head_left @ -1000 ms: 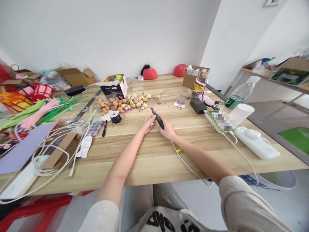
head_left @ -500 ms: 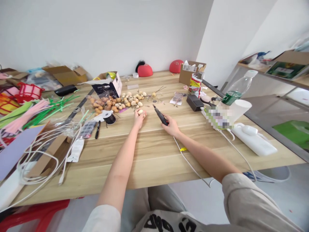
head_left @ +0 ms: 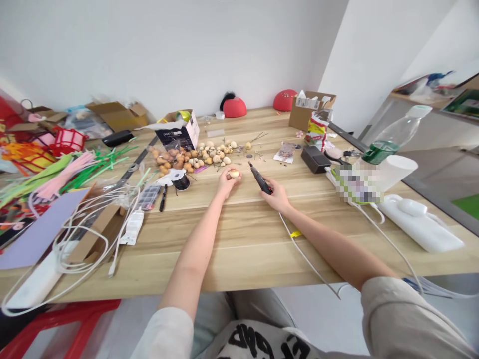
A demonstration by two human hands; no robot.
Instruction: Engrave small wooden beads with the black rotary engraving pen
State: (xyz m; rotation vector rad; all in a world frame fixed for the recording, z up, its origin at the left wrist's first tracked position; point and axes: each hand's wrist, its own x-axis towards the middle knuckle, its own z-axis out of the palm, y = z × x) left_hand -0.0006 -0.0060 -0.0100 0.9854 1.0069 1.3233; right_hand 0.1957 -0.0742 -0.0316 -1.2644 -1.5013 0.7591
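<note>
My left hand (head_left: 228, 181) rests on the wooden table (head_left: 239, 239) with its fingers closed round a small pale round nut (head_left: 234, 173). To its right, my right hand (head_left: 277, 195) grips a black pen-shaped corded tool (head_left: 260, 179), tip pointing up and left; a white cord (head_left: 299, 249) trails back off the table's front edge. The two hands are a short gap apart. Just beyond my left hand lies a heap of several brown and pale nuts (head_left: 194, 157).
A dark printed box (head_left: 178, 132) stands behind the nuts. Left: a black thread spool (head_left: 181, 181), marker (head_left: 163, 197), white cables (head_left: 86, 234), coloured strips (head_left: 71, 172). Right: black adapter (head_left: 315, 159), plastic bottle (head_left: 389, 137), white cup (head_left: 392, 172), white device (head_left: 419, 225). Cardboard box (head_left: 310, 107) at the back.
My hands, held together a second ago, have drawn apart. The left hand has gone to the nut heap and now holds a pale nut; the right still holds the tool.
</note>
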